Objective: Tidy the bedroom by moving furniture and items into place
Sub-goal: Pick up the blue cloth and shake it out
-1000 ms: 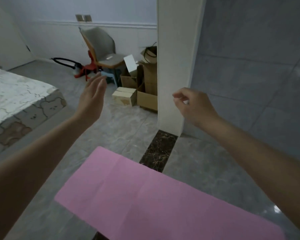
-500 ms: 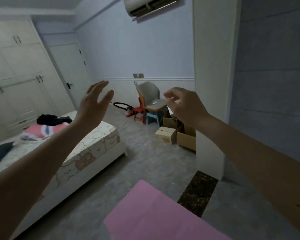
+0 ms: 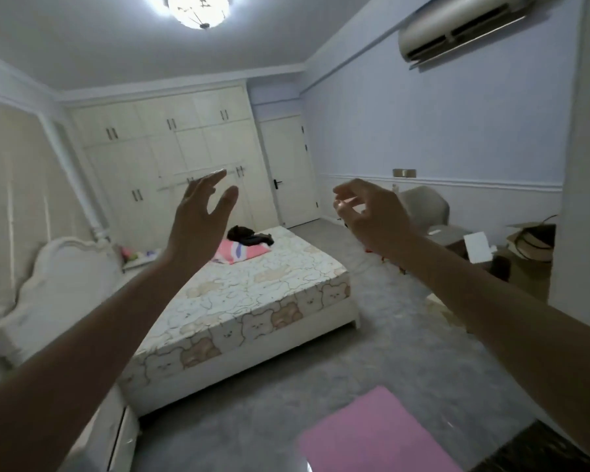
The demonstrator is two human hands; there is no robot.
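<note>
View's tilted up since last frame: left hand (image 3: 198, 219) open-fingered, right hand (image 3: 372, 212) loosely curled, both gripping nothing; bear-print quilted bed (image 3: 252, 301) at 12 o'clock.

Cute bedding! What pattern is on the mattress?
Cartoon bears on a cream, crackle-lined background, seen on the mattress in the head view.
</note>
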